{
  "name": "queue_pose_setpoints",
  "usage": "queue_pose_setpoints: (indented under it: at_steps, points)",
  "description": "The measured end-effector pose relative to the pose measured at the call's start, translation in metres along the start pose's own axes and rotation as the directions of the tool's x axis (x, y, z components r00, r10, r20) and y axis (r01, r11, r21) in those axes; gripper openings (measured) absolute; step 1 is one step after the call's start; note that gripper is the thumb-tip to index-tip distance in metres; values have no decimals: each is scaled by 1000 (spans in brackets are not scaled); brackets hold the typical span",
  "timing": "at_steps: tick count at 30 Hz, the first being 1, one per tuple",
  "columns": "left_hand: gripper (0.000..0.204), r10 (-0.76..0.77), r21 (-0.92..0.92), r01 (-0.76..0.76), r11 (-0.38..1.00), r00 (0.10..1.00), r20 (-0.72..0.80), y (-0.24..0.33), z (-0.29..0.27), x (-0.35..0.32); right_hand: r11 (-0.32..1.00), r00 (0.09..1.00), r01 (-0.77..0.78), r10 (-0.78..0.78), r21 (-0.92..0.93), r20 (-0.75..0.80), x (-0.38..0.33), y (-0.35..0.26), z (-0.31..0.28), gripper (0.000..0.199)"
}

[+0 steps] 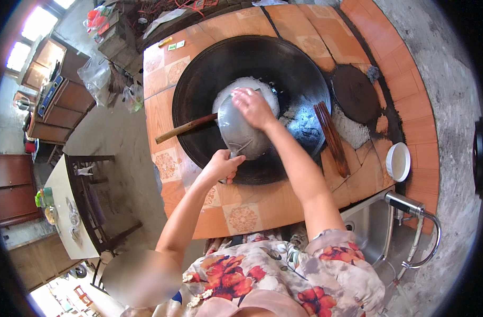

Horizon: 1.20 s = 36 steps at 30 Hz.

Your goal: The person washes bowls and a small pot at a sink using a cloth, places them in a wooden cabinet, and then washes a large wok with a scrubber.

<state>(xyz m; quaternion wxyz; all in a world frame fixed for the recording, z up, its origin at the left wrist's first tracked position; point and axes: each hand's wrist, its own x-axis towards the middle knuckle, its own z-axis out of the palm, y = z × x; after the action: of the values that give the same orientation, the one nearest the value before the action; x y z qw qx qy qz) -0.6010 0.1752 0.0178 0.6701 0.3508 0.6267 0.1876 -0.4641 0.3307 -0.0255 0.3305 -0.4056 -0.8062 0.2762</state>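
Note:
A large black wok (199, 71) is set into the orange tiled stove top, with white foamy liquid (273, 95) at its bottom. Over it is a shiny grey metal dipper (241, 132). My left hand (220, 166) is closed around the dipper's handle at the wok's near rim. My right hand (253, 109) lies on the dipper's far part, fingers stretched out and partly over its edge. A wooden handle (186, 130) slants across the wok's left rim; its other end is hidden behind the dipper.
A bundle of dark wooden strips (332, 140) rests at the wok's right rim. Beyond it lie a dark round lid (356, 93) and a white bowl (397, 162). A metal sink (371, 227) with a curved faucet (437, 232) stands near right. A white-topped table (67, 211) is at left.

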Motion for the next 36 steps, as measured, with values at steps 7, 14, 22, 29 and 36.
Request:
queue_pose_setpoints:
  at_steps: [7,14,22,29,36]
  points:
    - [26,8,-634,131,762,977,212,0,-16,2,984,990,68,-87,-162,-112,-46,-21,4,37]
    - [33,-42,-579,157,800,977,208,-14,-16,6,908,888,-336,394,250,-237,-56,36,29,34]
    - [34,88,-252,-100,963,994,-59,-31,-22,6,772,984,-162,79,-615,-159,-94,100,81,24]
    - [25,201,60,-191,980,937,-285,-41,-26,44,979,983,-180,183,92,-20,-105,23,44,18]
    - [26,190,-58,-199,978,972,-139,-34,6,50,940,968,245,-251,-236,7,-62,-80,8,29]
